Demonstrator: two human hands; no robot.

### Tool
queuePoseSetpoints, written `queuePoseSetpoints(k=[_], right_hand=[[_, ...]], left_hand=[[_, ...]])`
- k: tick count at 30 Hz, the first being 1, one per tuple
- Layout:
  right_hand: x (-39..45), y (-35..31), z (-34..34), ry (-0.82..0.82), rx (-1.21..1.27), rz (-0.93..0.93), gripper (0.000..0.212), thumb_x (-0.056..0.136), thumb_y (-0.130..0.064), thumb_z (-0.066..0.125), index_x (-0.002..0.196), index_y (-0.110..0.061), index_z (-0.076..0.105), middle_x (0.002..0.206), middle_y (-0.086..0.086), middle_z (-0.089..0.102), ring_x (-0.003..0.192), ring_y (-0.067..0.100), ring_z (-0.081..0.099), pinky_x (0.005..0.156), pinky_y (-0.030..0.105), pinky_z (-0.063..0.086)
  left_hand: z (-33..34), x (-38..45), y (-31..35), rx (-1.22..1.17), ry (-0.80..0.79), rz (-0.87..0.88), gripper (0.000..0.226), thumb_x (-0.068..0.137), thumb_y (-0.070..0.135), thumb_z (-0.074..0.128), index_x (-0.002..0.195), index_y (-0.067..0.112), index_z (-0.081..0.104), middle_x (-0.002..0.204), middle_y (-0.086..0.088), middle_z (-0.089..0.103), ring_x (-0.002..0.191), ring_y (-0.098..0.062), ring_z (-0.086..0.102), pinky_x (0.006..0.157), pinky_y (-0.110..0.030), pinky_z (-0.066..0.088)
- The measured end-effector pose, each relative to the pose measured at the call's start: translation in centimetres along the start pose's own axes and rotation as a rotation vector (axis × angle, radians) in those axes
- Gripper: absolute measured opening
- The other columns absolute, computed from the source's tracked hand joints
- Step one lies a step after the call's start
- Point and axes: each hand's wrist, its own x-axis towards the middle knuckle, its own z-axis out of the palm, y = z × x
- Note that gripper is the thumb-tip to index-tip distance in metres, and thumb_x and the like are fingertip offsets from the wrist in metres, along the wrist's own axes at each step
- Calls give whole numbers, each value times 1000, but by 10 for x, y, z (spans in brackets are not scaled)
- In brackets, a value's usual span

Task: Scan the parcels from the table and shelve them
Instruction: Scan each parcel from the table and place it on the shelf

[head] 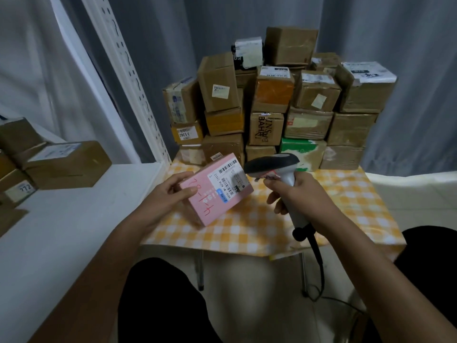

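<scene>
The left hand grips 1 pink parcel, tilted above the worktop. The right hand is wrapped around 1 scanner, its head just beside the parcel's label. Behind the parcel stands 1 stack of boxes. Left of it, 1 shelf carries about 4 boxes.

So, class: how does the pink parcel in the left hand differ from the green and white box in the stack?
The pink parcel is held tilted above the table; the green and white box sits flat at the bottom of the stack. The pink parcel shows a barcode label and red handwriting; the box shows neither. Both are boxes.
</scene>
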Motion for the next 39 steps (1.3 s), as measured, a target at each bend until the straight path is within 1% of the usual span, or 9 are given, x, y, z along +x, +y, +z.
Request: queuePoseSetpoints(k=[3, 6, 9, 13, 18, 21, 25, 32, 39], right_hand=[[-3, -14, -6, -20, -27, -21, 15, 96, -23, 65, 88, -11, 68, 71, 11, 72, 49, 17, 62, 46, 21, 49], [-2, -27, -11, -55, -61, -35, 17, 96, -23, 64, 91, -8, 68, 67, 10, 70, 48, 15, 62, 45, 20, 48], [-2, -36, -14, -104, -116, -47, 18, 96, -25, 64, 93, -7, 68, 64, 10, 70, 50, 16, 63, 45, 21, 48], [-1, -41, -15, -138, -175, -42, 21, 95, -24, 65, 86, -6, 67, 62, 9, 69, 50, 17, 63, 45, 22, 48], [-2, -42, -17, -153, -202, -39, 18, 95, -21, 64, 91, -4, 69, 60, 9, 69, 47, 16, 62, 45, 21, 46], [-3, -44, -18, -164, -211, -38, 18, 95, -22, 64, 89, -5, 68, 59, 8, 68, 47, 15, 62, 45, 21, 46], [-4, -46, -19, -172, -236, -42, 21, 95, -23, 64, 81, -7, 65, 59, 7, 68, 46, 15, 62, 46, 21, 45], [-9, -49, -22, -178, -245, -36, 25, 95, -24, 64, 75, -8, 65, 57, 5, 67, 46, 15, 62, 45, 20, 46], [-11, -51, -21, -169, -257, -49, 27, 95, -25, 64, 73, -10, 63, 55, 3, 66, 46, 14, 61, 46, 22, 46]], left_hand=[[0, 0, -3, 32, 10, 8, 37, 94, 33, 67, 130, 41, 59, 121, 8, 66, 111, -2, 58, 72, -10, 45], [1, 0, -6, 27, 11, 10, 35, 94, 34, 66, 127, 44, 58, 122, 7, 67, 115, -4, 57, 76, -13, 45], [0, 1, -10, 5, -4, -9, 38, 93, 37, 67, 127, 48, 57, 128, 5, 66, 124, -13, 56, 84, -19, 46], [1, 1, -10, 37, -1, -41, 67, 86, 45, 68, 148, 35, 45, 140, 1, 58, 130, -15, 51, 100, -30, 42], [0, 1, -7, 70, -11, -59, 83, 79, 51, 69, 154, 27, 40, 144, 0, 57, 128, -14, 51, 101, -31, 40], [0, 1, -4, 87, -12, -65, 85, 78, 52, 69, 154, 27, 40, 145, 0, 55, 130, -15, 50, 101, -33, 39], [1, 1, -3, 104, -14, -58, 71, 90, 43, 68, 153, 27, 39, 144, 0, 56, 125, -11, 48, 101, -32, 37], [0, 1, -4, 117, -4, -76, 85, 79, 53, 69, 154, 28, 39, 145, 1, 56, 136, -18, 48, 111, -40, 37], [1, 2, -3, 107, -10, -82, 77, 87, 45, 69, 155, 27, 38, 147, -1, 54, 139, -21, 45, 112, -40, 36]])
